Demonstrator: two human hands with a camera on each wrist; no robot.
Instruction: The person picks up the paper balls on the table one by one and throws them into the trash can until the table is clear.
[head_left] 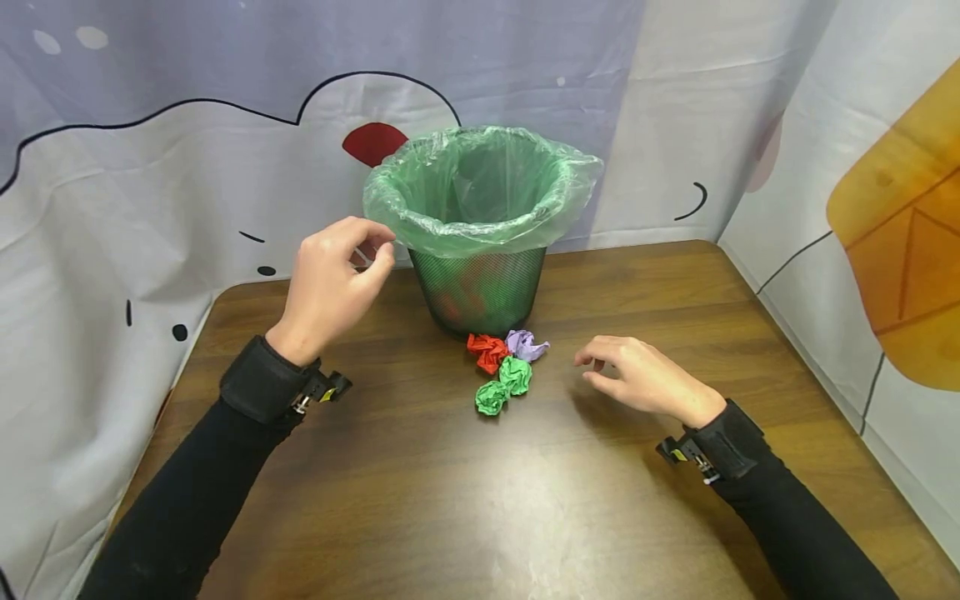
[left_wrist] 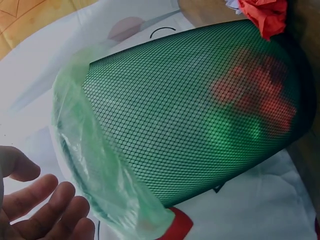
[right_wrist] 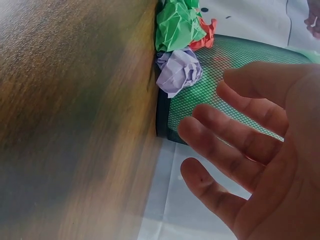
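Observation:
A black mesh wastebasket [head_left: 480, 287] stands at the back of the table, lined with a green plastic bag [head_left: 480, 237] folded over its rim. Through the mesh, red and green shapes show inside, low down. On the table in front lie crumpled paper balls: a red one [head_left: 487, 353], a purple one [head_left: 527, 345] and two green ones [head_left: 515, 376]. My left hand [head_left: 333, 279] hovers left of the rim, its fingers relaxed around nothing. To the right of the balls, my right hand [head_left: 648, 379] is held above the table, fingers loosely bent and holding nothing.
The brown wooden table [head_left: 420, 508] spreads out in front of the basket. A patterned curtain [head_left: 150, 208] hangs behind it and along the sides. Each wrist wears a black strap [head_left: 262, 379] with a small camera mount.

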